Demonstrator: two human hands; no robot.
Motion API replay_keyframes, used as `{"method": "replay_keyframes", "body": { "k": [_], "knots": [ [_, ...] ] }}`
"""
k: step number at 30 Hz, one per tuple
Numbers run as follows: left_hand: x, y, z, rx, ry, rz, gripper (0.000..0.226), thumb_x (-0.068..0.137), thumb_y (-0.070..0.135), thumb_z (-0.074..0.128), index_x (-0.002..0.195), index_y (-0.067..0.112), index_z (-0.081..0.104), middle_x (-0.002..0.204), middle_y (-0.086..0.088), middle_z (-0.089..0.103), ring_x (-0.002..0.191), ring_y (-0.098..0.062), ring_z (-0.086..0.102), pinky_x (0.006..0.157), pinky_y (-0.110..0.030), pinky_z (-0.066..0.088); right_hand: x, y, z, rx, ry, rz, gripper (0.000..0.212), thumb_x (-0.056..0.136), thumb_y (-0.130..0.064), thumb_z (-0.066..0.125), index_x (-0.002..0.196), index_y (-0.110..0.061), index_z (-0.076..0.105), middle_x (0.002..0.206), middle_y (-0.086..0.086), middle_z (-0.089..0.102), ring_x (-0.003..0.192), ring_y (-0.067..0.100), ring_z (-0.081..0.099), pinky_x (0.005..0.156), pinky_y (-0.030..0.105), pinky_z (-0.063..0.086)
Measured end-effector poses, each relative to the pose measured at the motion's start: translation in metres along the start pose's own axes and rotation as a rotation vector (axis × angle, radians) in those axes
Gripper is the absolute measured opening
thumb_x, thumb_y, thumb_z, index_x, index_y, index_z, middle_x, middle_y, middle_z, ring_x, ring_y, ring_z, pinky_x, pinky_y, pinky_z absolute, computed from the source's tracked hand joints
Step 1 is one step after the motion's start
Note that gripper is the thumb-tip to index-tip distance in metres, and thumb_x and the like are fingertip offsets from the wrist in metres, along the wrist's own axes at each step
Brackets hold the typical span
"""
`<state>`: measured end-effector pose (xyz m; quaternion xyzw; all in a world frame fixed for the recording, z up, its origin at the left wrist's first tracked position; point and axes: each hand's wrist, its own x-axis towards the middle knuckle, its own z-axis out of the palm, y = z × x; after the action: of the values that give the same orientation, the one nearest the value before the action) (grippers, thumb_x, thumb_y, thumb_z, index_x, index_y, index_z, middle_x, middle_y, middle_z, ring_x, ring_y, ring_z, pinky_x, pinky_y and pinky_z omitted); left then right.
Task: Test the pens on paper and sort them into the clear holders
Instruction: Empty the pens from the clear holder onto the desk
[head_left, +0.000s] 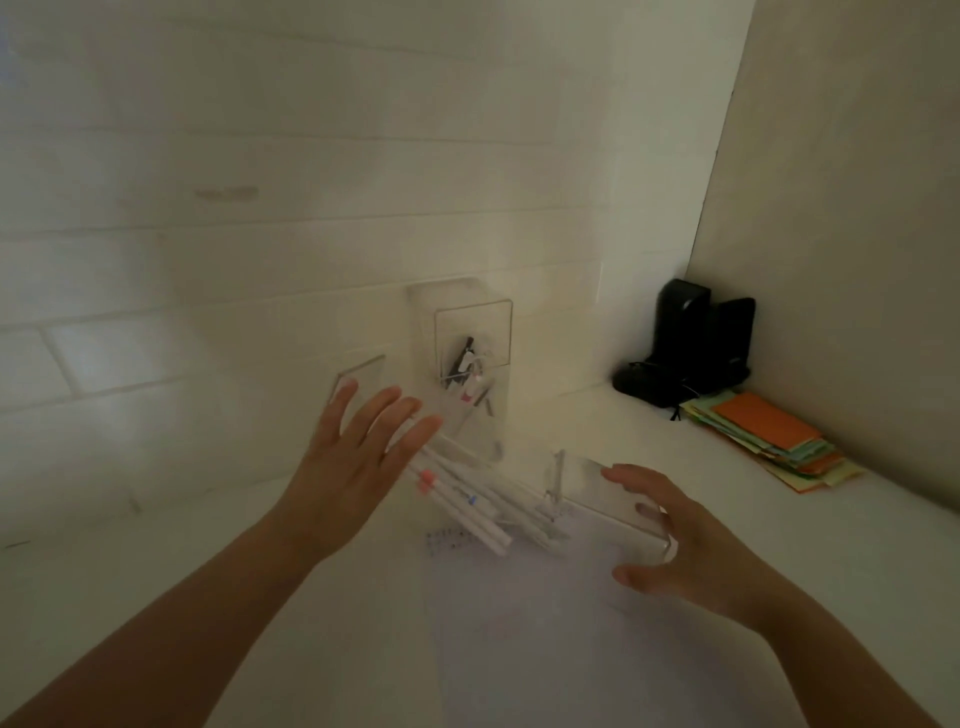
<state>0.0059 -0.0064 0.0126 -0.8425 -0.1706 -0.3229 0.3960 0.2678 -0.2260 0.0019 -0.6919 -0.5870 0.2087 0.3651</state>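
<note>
White pens (470, 501) piled just under the left hand's (349, 470) spread, straight fingers, right hand (680, 545) curled round a clear holder (608, 499), paper (519, 613) below both, another holder (470, 364) beyond the fingertips.

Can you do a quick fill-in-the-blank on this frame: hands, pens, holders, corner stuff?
1. The left hand, fingers spread, hovers over a bunch of ____ pens.
2. The right hand curls round a clear holder that lies on its ____.
3. The upright clear holder stands against the ____.
4. The stack of coloured paper lies beside a ____ device in the corner.

Missing words: white; side; wall; black
</note>
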Motion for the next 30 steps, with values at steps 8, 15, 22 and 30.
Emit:
{"method": "replay_keyframes", "body": {
  "k": [8,15,22,30],
  "knots": [
    [0.025,-0.015,-0.008,0.132,0.126,0.159,0.046,0.094,0.001,0.033,0.139,0.015,0.031,0.132,-0.01,0.04,0.125,-0.029,0.038,0.11,-0.05,0.017,0.0,0.023,0.008,0.042,0.084,-0.131,0.09,0.058,-0.03,0.084,0.133,-0.043,0.035,0.142,-0.03,0.021,0.129,-0.012,0.025,0.1,0.004,0.029],
    [0.043,-0.029,-0.013,0.221,0.237,0.271,0.047,0.094,-0.001,0.034,0.138,0.017,0.032,0.136,-0.007,0.038,0.134,-0.028,0.027,0.112,-0.048,0.013,0.0,0.021,0.021,0.033,0.231,-0.227,0.087,0.056,-0.042,0.076,0.132,-0.043,0.032,0.142,-0.026,0.023,0.133,0.0,0.028,0.1,0.005,0.027],
    [0.062,-0.043,-0.021,0.185,0.377,0.133,0.057,0.088,-0.001,0.05,0.139,0.017,0.031,0.134,-0.01,0.039,0.129,-0.029,0.033,0.11,-0.047,0.019,0.002,-0.006,0.009,0.058,0.353,-0.287,0.085,0.059,-0.044,0.079,0.133,-0.044,0.036,0.144,-0.017,0.03,0.134,0.003,0.03,0.106,0.016,0.03],
    [0.032,-0.011,-0.009,-0.171,0.198,-0.401,0.082,0.064,0.029,0.072,0.131,0.01,0.03,0.131,-0.01,0.034,0.125,-0.03,0.035,0.106,-0.047,0.023,0.018,-0.075,0.001,0.13,0.418,-0.254,0.074,0.057,-0.043,0.075,0.122,-0.047,0.04,0.14,-0.015,0.039,0.126,-0.007,0.036,0.099,0.005,0.032]
  ]
}}
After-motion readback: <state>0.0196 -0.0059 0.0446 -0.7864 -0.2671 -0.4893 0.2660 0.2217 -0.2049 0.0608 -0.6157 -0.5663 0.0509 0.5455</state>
